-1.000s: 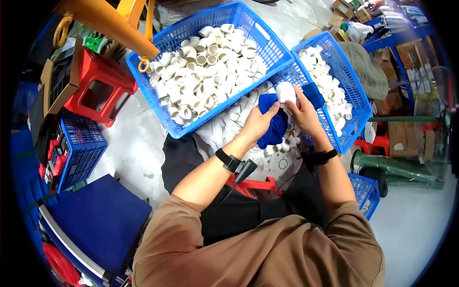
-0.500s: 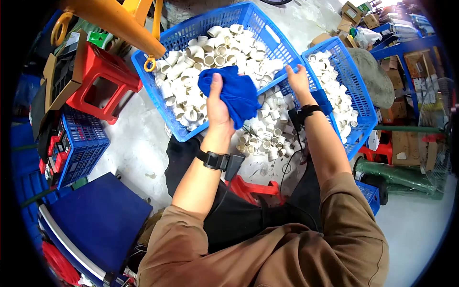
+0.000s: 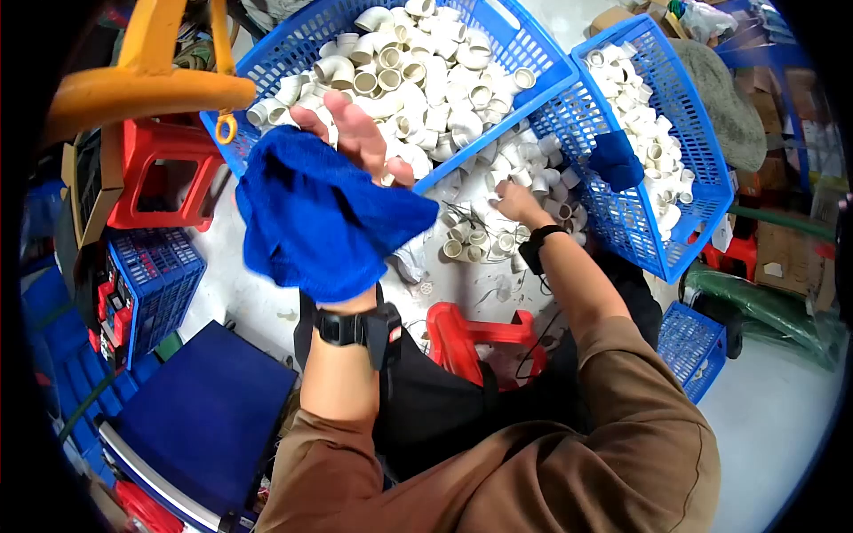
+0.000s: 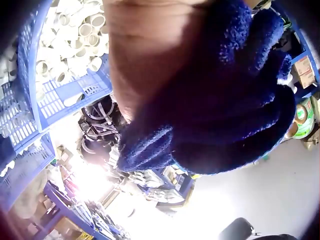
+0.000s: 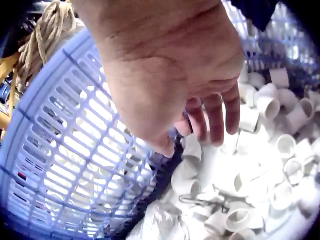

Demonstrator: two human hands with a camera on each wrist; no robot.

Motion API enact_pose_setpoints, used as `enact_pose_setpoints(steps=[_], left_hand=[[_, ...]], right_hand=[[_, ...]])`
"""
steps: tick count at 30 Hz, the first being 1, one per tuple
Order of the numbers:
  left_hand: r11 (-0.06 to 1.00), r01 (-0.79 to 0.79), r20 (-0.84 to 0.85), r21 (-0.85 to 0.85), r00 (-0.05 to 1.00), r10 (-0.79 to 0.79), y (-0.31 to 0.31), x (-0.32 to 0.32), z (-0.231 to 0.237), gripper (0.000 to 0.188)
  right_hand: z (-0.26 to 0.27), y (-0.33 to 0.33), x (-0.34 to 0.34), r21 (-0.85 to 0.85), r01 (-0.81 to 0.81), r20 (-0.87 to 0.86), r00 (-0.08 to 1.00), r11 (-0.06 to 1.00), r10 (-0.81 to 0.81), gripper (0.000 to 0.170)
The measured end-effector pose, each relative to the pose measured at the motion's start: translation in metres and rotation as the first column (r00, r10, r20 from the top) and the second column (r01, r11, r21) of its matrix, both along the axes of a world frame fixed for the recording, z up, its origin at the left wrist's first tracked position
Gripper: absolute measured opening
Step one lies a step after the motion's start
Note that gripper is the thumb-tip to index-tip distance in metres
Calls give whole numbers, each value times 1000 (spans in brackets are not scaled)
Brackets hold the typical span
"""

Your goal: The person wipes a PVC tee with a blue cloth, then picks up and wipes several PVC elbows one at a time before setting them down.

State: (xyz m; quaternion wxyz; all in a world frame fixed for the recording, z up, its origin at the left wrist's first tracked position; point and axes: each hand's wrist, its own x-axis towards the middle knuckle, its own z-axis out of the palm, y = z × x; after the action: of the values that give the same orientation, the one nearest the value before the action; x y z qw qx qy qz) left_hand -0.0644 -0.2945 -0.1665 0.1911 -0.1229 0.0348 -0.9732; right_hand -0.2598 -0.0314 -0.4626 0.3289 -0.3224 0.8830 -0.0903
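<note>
The left hand (image 3: 360, 138) has its fingers spread and bears a blue cloth (image 3: 324, 213) draped over it, above the near left side of the big crate. In the left wrist view the cloth (image 4: 220, 115) covers much of the hand (image 4: 145, 45). Low over a heap of white pipe fittings (image 3: 475, 240) between the crates, the right hand (image 3: 520, 202) reaches downward. The right wrist view shows this hand (image 5: 175, 75) with fingers extended down among the fittings (image 5: 237, 217), none seen gripped.
A big blue crate (image 3: 548, 86) of white fittings stands ahead, and a second crate (image 3: 706, 209) of fittings is at the right. A yellow metal frame (image 3: 147, 98) overhangs the left. Nearby are a red stool (image 3: 169, 213), a smaller red stool (image 3: 458, 338) and a dark blue platform (image 3: 204, 409).
The white fitting held between the hands one second ago is gone from them. The left hand has moved left with the cloth; the right hand went up toward the big crate, then down to the heap.
</note>
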Motion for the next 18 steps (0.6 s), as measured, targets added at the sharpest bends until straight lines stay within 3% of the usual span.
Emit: enact_pose_setpoints(steps=[3,4,5,6,8,10,11,13,14,18], left_hand=[[997,46,81,55,995,-50,7,-13,-3,50],[998,4,215,58,977,-17,10,-20,-7,51],[998,-36,344,56,939,15,11,-27,-13,53],[991,-3,231,133,973,-28,5,-33,-30,67],[988,0,275,151,961,-42,4,-34,-35,69],[988,-4,352,152,935,-50,4,-30,-37,70],[988,-5,386,156,921,-57,4,-27,-38,70],[988,-15,445,152,894,-55,3,-24,-41,72],[989,-17,469,148,882,-55,2,-23,-43,72],[991,-20,535,131,843,-54,-1,-19,-47,75]], right_hand=[[-11,-33,29,131,37,104,993,991,-51,61],[-20,-46,32,196,-5,145,989,981,-24,68],[-27,-55,41,158,60,123,989,986,-80,67],[-36,-64,47,161,123,112,984,979,-142,68],[-59,-82,54,170,188,111,972,967,-208,69],[-82,-99,56,274,388,82,902,880,-423,58],[-89,-102,56,282,387,94,899,878,-427,58],[-94,-108,55,356,553,119,773,753,-623,56],[-111,-106,57,376,479,98,831,793,-548,56],[-124,-103,53,407,512,184,765,757,-617,54]])
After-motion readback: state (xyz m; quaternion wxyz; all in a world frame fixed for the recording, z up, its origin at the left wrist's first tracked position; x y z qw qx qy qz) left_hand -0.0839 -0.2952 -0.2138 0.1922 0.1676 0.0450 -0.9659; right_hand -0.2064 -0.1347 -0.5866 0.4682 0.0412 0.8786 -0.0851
